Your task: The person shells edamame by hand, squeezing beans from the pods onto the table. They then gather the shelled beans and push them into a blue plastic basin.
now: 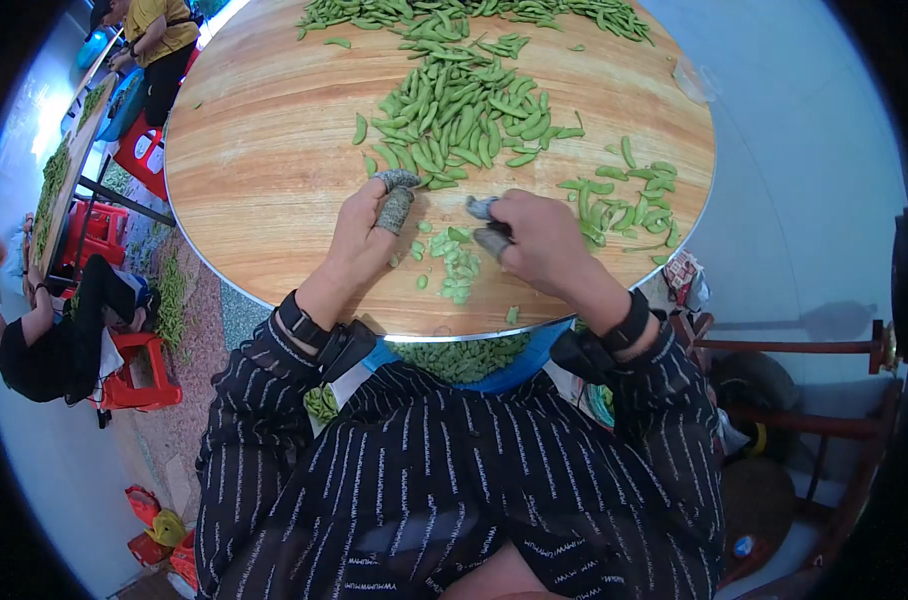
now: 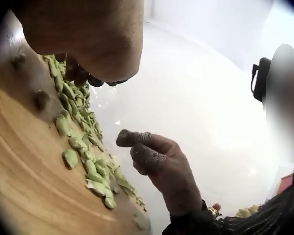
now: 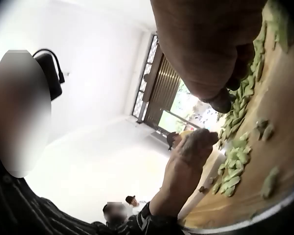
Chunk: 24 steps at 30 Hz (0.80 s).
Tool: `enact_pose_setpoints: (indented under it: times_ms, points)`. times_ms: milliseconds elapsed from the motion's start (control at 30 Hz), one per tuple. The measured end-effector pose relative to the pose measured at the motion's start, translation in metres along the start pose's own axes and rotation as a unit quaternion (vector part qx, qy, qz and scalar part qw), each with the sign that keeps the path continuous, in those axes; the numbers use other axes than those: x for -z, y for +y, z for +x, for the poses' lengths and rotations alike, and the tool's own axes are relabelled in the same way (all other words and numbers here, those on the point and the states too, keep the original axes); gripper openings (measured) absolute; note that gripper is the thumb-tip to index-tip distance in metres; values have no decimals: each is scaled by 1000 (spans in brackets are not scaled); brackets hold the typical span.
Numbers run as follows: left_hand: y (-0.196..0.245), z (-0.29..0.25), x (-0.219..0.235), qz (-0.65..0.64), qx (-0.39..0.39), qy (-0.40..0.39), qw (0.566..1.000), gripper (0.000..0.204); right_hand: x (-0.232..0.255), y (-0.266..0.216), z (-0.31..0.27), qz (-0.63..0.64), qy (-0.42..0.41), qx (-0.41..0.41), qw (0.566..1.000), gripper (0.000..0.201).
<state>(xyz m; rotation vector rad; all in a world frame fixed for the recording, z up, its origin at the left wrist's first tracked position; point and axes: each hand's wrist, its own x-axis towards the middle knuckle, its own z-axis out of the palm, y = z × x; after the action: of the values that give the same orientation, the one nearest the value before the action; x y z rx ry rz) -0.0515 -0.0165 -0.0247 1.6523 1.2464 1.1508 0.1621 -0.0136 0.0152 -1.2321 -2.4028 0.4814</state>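
My left hand (image 1: 359,235) has its covered thumb and index fingertip close together at the near edge of a heap of green soybean pods (image 1: 464,105); I cannot tell whether a pod is between them. Grey finger covers (image 1: 394,210) wrap those fingertips. Across from it, my right hand (image 1: 544,235) is raised over the table, its covered thumb and index finger apart in the left wrist view, with nothing visible between them. Between the hands lies a small pile of shelled pale green beans (image 1: 459,270).
More pods (image 1: 629,205) are scattered at the table's right, and another heap (image 1: 474,12) lies along its far side. A blue basin of green beans (image 1: 464,358) sits below the near edge of the round wooden table (image 1: 264,120). Other people and red stools (image 1: 139,370) are at left.
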Motion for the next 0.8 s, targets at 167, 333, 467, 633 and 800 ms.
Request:
enact_pose_setpoints:
  times_ms: [167, 333, 467, 633, 800]
  points:
    - [-24, 7, 1, -90, 7, -4, 996, 16, -26, 5, 18, -55, -81, 40, 994, 10]
    - [-27, 9, 8, -109, 17, -35, 993, 20, -22, 11, 19, 131, 17, 30, 991, 13]
    - [-22, 7, 9, -118, 5, -61, 991, 22, 14, 39, 2, 244, 64, -29, 967, 11]
    - [-7, -2, -17, -97, -73, -136, 983, 43, 19, 59, -35, -110, 139, -11, 984, 20]
    - [21, 1, -39, 139, -195, -247, 939, 77, 8, 64, -35, -187, 121, 108, 969, 19]
